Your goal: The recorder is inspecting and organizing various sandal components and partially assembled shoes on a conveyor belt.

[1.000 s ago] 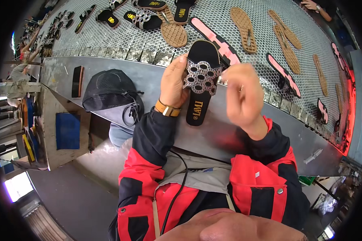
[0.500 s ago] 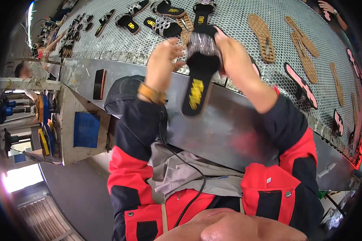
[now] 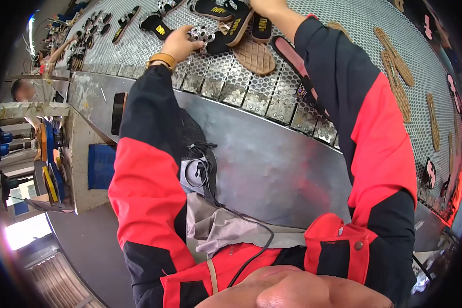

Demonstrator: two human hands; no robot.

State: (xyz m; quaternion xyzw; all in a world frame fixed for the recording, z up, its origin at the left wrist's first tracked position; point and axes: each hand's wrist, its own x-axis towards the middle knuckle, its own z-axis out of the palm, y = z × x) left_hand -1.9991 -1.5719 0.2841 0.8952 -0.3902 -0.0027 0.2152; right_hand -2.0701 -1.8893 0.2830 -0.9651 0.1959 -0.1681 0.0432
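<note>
My left hand (image 3: 178,45) is closed on the near end of a black sandal (image 3: 218,43) with a light, dark-spotted strap. It lies on the perforated metal surface (image 3: 313,13). At the top edge, my right hand (image 3: 272,6) is beside the strap end of another black sandal (image 3: 237,25), which has yellow print on its insole. The picture's edge cuts off this hand's fingers, so its grip does not show. That sandal lies across its neighbours, overlapping a sandal (image 3: 210,8) behind it. Another black sandal (image 3: 262,28) lies below my right hand, beside a tan sole (image 3: 254,57).
A pink-lined strip-like piece (image 3: 292,56) lies partly under my right sleeve. More tan soles (image 3: 394,56) lie to the right. Along the near side runs a smooth metal ledge (image 3: 262,159), with a black mesh item and cable (image 3: 203,159). A phone (image 3: 119,113) lies at left; another person (image 3: 25,92) is beyond.
The sandal held up in front of me has moved away, onto the other sandals. My left hand has moved up and left onto the spotted-strap sandal. My right hand has reached to the top edge.
</note>
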